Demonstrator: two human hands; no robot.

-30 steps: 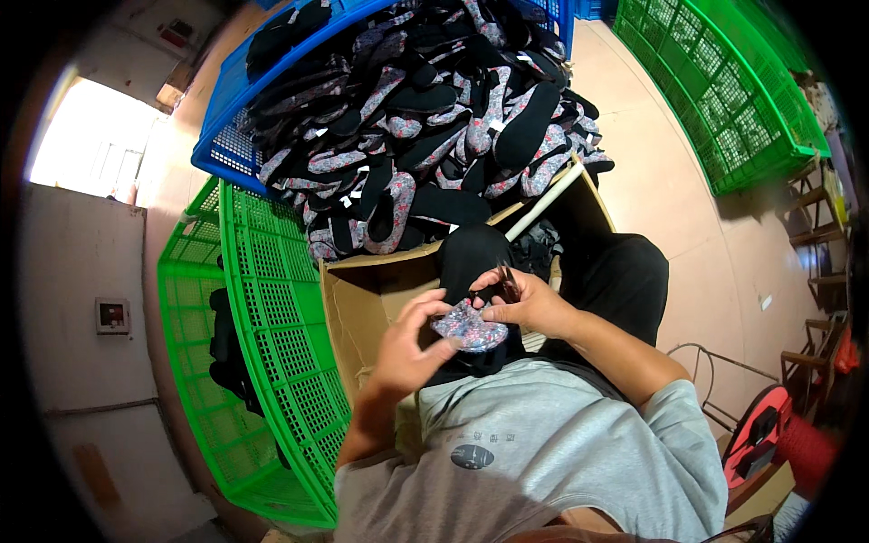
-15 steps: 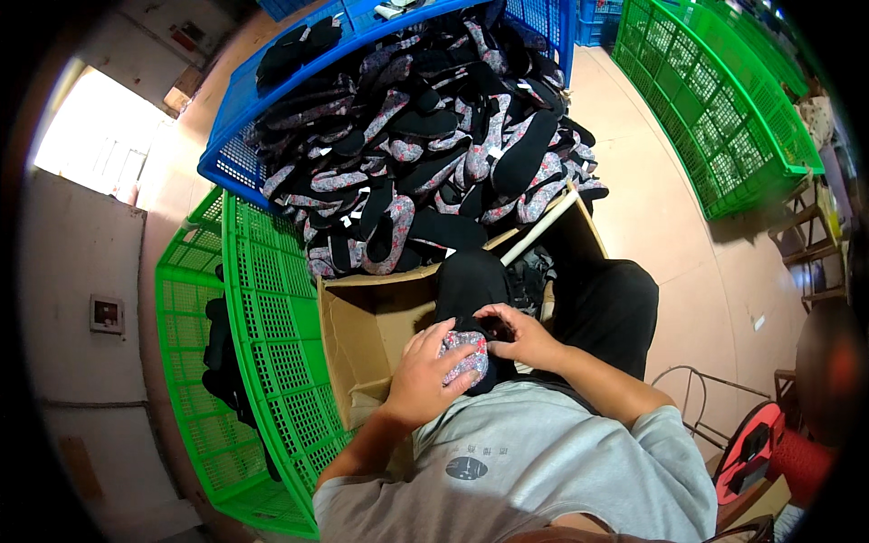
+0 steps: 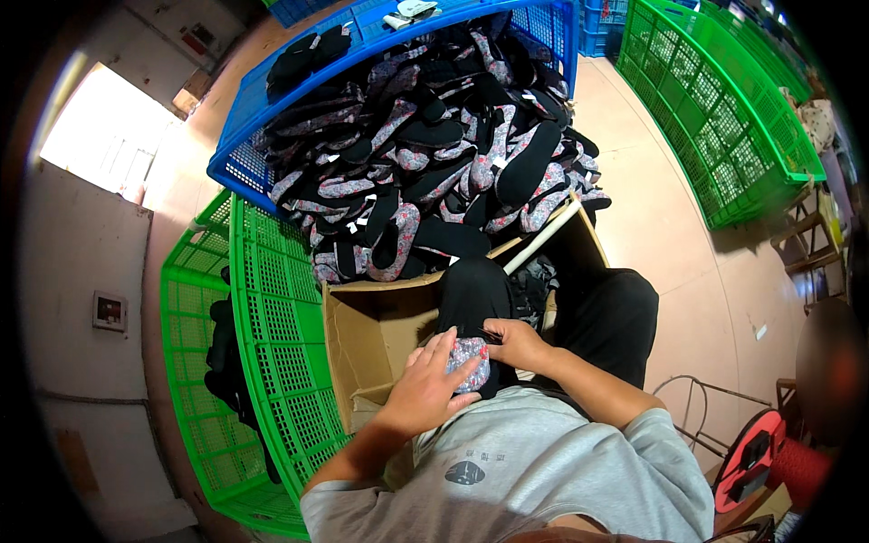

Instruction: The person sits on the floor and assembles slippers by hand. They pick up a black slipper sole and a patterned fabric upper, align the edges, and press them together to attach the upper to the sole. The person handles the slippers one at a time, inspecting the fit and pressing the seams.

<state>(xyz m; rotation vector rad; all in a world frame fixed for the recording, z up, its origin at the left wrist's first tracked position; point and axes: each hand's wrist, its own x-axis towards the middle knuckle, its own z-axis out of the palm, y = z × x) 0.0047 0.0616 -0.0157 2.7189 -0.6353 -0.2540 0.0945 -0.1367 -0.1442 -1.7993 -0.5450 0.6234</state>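
On my lap lies a slipper [image 3: 468, 365] in grey floral cloth with red specks; its dark part runs down among my trousers and is hard to tell apart. My left hand [image 3: 425, 385] is laid over its floral end, thumb on the near side and fingers along the far side, gripping it. At the slipper's far right edge my right hand [image 3: 518, 348] has thumb and fingertips pressed together in a pinch. Whatever sits between those fingertips is too small and dark to make out. A large heap of similar black and floral slippers [image 3: 525, 163] rises just beyond my knees.
The heap spills from a blue crate [image 3: 262, 118] over an open cardboard box [image 3: 362, 330]. A pale rod [image 3: 543, 237] slants across the box. Green crates [image 3: 281, 335] stand at left, another green crate [image 3: 706, 118] at far right. A red spool [image 3: 801, 471] is at lower right.
My right hand's fingers have come together at the slipper's edge, where they were curled and more apart. The left hand stays on the slipper. The whole view has shifted slightly.
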